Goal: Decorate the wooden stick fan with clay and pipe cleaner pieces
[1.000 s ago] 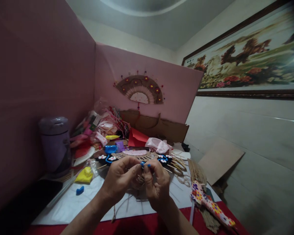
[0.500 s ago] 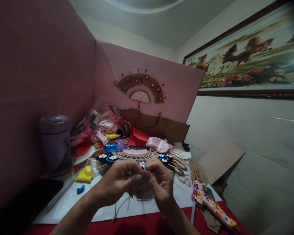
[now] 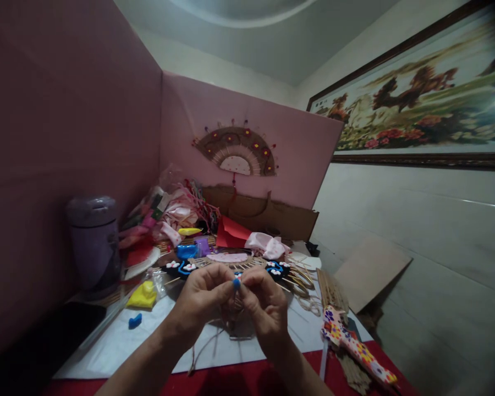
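A small bit of blue modelling clay (image 3: 236, 282) sits between the fingertips of my two hands. My left hand (image 3: 204, 297) pinches it with thumb and forefinger, and my right hand (image 3: 266, 302) closes on its other side. Just behind them lies a black fan (image 3: 177, 268) with white clay flowers and blue clay lines, its middle partly hidden by my fingers. A larger lump of blue clay (image 3: 135, 321) rests on the white sheet (image 3: 107, 346) to the left. Beyond it is a yellow clay packet (image 3: 142, 295).
A lidded purple cup (image 3: 94, 247) stands at the left. Behind are red paper (image 3: 232, 233), a pale cloth (image 3: 268, 245) and heaped craft supplies. A finished fan (image 3: 239, 148) hangs on the pink board. To the right lie brown sticks (image 3: 332, 289) and a flower-patterned object (image 3: 355, 344).
My fingertips have come together, and the blue clay, seen earlier as two small spots, now shows as one bit between them. Both hands shifted slightly left.
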The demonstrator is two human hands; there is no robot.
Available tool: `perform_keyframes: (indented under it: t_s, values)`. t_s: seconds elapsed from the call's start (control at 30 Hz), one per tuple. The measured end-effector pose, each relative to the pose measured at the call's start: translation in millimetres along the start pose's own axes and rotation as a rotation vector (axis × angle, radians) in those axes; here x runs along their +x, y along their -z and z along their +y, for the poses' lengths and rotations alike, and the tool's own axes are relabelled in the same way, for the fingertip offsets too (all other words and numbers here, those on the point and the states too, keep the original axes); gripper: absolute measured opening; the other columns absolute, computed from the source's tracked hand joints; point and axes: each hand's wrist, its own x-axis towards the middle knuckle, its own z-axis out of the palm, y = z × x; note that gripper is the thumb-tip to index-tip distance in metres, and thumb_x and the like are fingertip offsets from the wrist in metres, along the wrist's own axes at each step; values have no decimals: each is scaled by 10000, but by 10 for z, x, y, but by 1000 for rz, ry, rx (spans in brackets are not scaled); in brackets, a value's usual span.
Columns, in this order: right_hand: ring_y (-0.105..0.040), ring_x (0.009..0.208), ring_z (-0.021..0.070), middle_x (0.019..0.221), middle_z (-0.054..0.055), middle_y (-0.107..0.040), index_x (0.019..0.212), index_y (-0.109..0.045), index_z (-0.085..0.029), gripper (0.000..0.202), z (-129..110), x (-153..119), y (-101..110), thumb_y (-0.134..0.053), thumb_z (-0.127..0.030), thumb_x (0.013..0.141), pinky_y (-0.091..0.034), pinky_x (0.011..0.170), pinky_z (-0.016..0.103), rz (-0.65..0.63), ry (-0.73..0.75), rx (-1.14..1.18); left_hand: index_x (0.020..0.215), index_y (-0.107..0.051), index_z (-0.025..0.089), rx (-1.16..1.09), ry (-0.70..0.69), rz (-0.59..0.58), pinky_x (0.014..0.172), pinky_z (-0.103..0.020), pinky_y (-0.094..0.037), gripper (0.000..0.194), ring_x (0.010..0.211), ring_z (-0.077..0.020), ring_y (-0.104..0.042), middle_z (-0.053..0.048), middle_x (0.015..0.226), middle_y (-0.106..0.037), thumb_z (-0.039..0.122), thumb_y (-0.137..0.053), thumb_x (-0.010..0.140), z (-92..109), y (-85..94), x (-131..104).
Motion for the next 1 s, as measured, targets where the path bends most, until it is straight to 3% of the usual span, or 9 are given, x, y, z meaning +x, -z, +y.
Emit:
perform_keyframes:
  t_s: [0.17,0.27,0.37,0.63,0.87,1.0]
  values:
    - [-481,655,120,753,5,-523,827,-539,-188,51,25,-15,-40,-507,-151,840,-372,589,251,25,206,-325,722,-591,139,336,-186,189,448,-165,-411,138,472,-66,-490,28,564,-552,267,-615,766,-59,16,-15]
    - [-494,686,126,773,8,-524,843,-516,-189,55,48,-4,-33,-483,-145,847,-387,620,258,9,224,-372,805,-634,154,450,-257,205,503,-175,-434,86,542,-76,-518,5,684,-603,215,-576,782,-64,34,-18]
    - [-492,687,126,774,6,-515,839,-501,-188,49,57,9,-16,-471,-154,853,-390,627,259,-13,197,-385,877,-660,171,443,-245,151,516,-186,-448,141,554,-81,-537,-15,785,-649,186,-567,771,-40,44,-11]
    - [-500,644,124,743,7,-536,821,-538,-185,46,51,-26,-38,-502,-162,840,-382,581,253,49,203,-415,716,-636,138,245,-103,227,438,-181,-427,98,442,-84,-526,24,543,-604,210,-666,658,6,8,-1]
    - [-512,677,135,766,16,-549,853,-521,-186,95,131,-40,-49,-500,-100,818,-395,608,261,43,340,-553,706,-643,142,275,-133,343,438,-181,-421,72,447,-86,-516,27,523,-595,203,-655,669,-61,-32,12]
    - [-501,650,132,738,9,-536,847,-519,-185,69,118,-27,-37,-484,-127,831,-388,591,259,95,301,-567,716,-696,151,305,-179,328,530,-187,-461,68,590,-111,-579,-14,665,-658,192,-665,672,-55,-24,28]
